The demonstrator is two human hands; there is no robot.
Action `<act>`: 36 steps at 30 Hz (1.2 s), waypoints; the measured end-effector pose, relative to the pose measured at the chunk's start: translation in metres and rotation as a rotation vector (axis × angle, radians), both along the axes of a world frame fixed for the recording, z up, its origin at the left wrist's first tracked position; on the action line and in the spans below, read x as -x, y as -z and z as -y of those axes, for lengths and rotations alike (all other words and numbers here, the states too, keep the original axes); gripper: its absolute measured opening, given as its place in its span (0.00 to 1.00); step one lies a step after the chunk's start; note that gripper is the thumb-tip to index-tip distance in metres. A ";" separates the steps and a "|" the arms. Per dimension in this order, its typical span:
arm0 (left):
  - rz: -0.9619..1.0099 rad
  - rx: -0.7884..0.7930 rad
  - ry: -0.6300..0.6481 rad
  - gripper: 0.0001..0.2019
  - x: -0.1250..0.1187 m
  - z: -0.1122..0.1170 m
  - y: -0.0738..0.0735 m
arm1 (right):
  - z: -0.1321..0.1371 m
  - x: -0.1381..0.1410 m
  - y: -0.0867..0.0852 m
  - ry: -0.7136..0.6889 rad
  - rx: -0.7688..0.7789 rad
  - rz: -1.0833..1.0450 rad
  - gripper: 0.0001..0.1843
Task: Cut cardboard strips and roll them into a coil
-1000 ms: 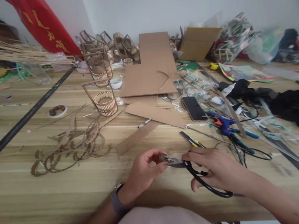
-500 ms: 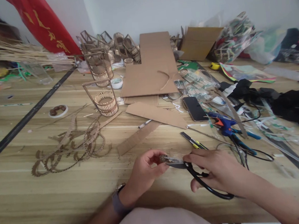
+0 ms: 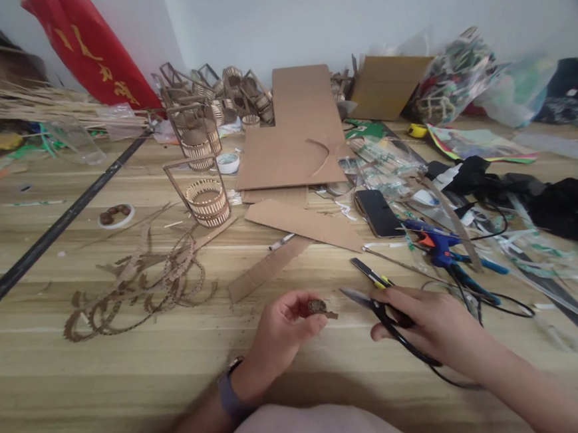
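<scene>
My left hand pinches a small brown roll of cardboard strip between thumb and fingers, low over the table's front. A short end of the strip sticks out to the right. My right hand is wrapped round the black handles of a pair of scissors. Their blades look closed and point left, a little apart from the roll. Left of my hands lies a tangle of notched brown cardboard strips. Just behind my right hand is a box cutter, partly hidden.
A small slatted basket with a tall handle stands behind the strips, with more baskets at the wall. Cardboard sheets lie in the middle. To the right are a phone, a blue glue gun, cables and plastic wrappers.
The scissors have drawn back to the right, off the roll, and their blades have come together. My left hand stays nearly in place with the roll.
</scene>
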State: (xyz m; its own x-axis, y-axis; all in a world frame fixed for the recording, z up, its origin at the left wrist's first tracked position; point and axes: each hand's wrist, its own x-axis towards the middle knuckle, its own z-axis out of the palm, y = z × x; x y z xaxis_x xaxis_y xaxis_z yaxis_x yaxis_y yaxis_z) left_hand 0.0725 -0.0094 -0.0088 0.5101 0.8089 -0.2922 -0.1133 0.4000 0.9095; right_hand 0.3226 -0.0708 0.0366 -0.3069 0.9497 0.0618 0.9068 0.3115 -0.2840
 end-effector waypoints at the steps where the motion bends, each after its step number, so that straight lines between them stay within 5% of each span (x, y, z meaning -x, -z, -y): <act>1: 0.018 0.010 -0.005 0.22 0.000 0.000 0.000 | 0.001 -0.001 0.002 0.035 0.011 0.016 0.13; 10: 0.073 -0.031 -0.028 0.17 -0.002 0.000 -0.005 | 0.008 0.038 0.041 0.064 0.209 -0.005 0.25; 20: 0.114 -0.060 -0.032 0.15 -0.002 0.001 -0.001 | -0.007 0.075 0.003 0.144 -0.156 -0.509 0.09; 26: 0.041 -0.205 -0.025 0.14 0.000 0.002 0.000 | -0.006 0.093 0.011 0.165 -0.332 -0.585 0.08; 36: -0.219 -0.520 0.072 0.11 0.002 -0.001 0.002 | 0.002 0.095 0.032 0.169 -0.488 -0.420 0.06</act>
